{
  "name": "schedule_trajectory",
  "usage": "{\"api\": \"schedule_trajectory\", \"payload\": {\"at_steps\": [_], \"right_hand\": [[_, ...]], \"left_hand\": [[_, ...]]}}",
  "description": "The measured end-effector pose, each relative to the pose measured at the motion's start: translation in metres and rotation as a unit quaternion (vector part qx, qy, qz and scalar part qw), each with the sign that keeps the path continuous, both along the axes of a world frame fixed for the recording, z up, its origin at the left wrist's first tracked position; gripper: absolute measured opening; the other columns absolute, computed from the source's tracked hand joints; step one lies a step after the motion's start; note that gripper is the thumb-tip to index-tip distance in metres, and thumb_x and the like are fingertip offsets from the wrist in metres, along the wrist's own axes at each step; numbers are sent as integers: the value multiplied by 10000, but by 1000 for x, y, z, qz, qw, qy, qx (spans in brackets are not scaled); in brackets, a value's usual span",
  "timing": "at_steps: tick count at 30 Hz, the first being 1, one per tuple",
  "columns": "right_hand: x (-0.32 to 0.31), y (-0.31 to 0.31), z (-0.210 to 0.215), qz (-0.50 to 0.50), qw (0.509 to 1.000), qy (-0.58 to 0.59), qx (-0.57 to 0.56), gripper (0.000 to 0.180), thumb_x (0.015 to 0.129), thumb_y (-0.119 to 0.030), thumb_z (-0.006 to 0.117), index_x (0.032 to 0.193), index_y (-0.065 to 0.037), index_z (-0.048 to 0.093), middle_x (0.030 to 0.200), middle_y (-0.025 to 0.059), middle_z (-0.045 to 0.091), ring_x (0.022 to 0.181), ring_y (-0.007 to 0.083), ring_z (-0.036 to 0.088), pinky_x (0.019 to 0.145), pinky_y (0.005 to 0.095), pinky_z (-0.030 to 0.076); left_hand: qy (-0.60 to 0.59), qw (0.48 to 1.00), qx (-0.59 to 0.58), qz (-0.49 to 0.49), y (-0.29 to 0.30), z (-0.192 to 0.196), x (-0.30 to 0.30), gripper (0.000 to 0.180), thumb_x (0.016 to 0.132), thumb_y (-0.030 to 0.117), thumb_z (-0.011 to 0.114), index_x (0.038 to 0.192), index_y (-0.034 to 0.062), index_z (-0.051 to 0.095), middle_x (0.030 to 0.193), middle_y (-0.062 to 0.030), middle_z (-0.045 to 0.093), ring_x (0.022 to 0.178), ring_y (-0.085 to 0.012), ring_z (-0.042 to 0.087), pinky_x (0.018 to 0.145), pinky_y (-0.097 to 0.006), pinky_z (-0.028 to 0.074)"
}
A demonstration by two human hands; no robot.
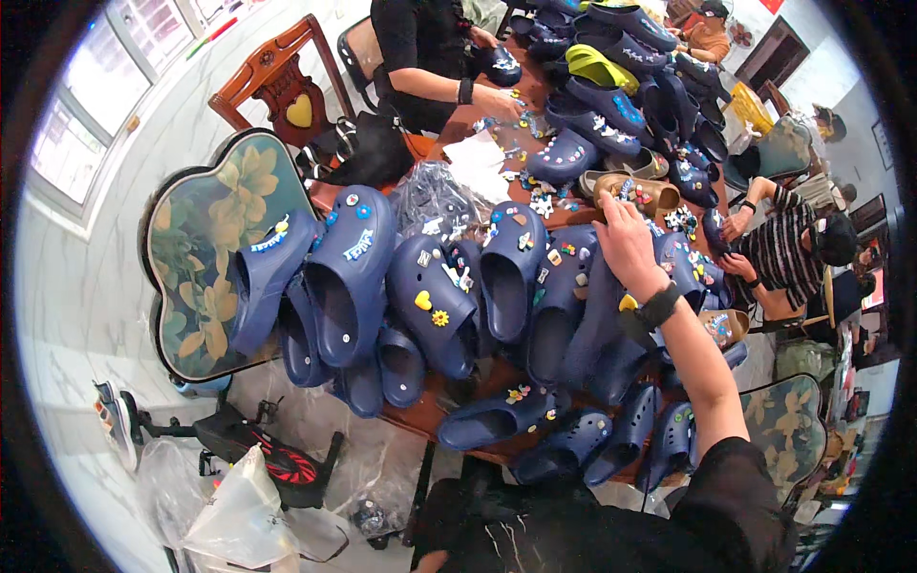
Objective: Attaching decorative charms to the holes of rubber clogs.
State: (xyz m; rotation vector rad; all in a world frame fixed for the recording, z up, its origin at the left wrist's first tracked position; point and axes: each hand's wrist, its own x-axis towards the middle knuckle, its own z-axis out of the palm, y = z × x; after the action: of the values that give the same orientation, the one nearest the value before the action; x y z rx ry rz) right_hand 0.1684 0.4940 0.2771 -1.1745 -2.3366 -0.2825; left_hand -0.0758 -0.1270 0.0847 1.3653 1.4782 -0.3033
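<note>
Reaching over the heap of clogs, my right hand (630,239) has its fingers stretched out, with nothing visible in its grip. Its fingertips are at a brown clog (651,196); whether they touch it I cannot tell. Beneath the palm lie navy clogs dotted with small charms. One navy clog (435,304) to the left carries a yellow heart and a yellow flower charm. A taller navy clog (350,272) stands further left with blue charms. Only a small patch of skin shows at the lower edge; my left hand itself is out of sight.
Loose charms (542,203) and white paper (475,162) lie on the reddish wooden table (420,417). Across it, a person in black (420,57) handles a clog; another in stripes (788,248) works at right. A flower-patterned chair (215,258) stands left, plastic bags (239,511) below.
</note>
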Motion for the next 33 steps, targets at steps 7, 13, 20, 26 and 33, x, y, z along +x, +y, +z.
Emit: {"api": "schedule_trajectory", "payload": {"at_steps": [7,13,20,26,33], "right_hand": [[21,-148,52,250,903,-24,-348,59,782,-80,614,819,-77,568,761,95,553,723,311,581,632,410,484],[229,-387,-25,210,551,-49,-806,259,829,-169,565,1017,6,603,969,210,627,916,347,612,819,458,475],[303,-390,-137,265,565,-19,-781,265,830,-167,566,1023,11,602,980,212,627,925,342,612,825,454,474],[326,-394,-166,292,594,27,-749,271,830,-165,566,1029,15,601,991,214,627,934,337,611,831,449,472],[343,-397,-173,335,605,61,-719,278,830,-163,566,1036,20,600,1004,217,626,944,331,610,837,444,471]], "left_hand": [[-44,998,-42,-22,-9,30,-22,151,869,204,563,875,53,570,839,-157,629,789,-368,622,651,-434,495],[-121,989,-18,-88,54,2,-22,154,869,207,565,881,54,572,839,-156,629,792,-366,622,654,-432,494],[-158,976,-4,-147,127,-33,-17,157,870,211,567,888,55,575,840,-154,629,796,-363,621,659,-430,493],[-190,952,11,-239,205,-41,-6,160,870,214,568,893,56,577,841,-153,629,800,-361,621,662,-428,492],[-227,920,4,-321,270,-23,12,164,871,218,570,900,57,580,841,-151,629,804,-359,621,667,-426,491]]}}
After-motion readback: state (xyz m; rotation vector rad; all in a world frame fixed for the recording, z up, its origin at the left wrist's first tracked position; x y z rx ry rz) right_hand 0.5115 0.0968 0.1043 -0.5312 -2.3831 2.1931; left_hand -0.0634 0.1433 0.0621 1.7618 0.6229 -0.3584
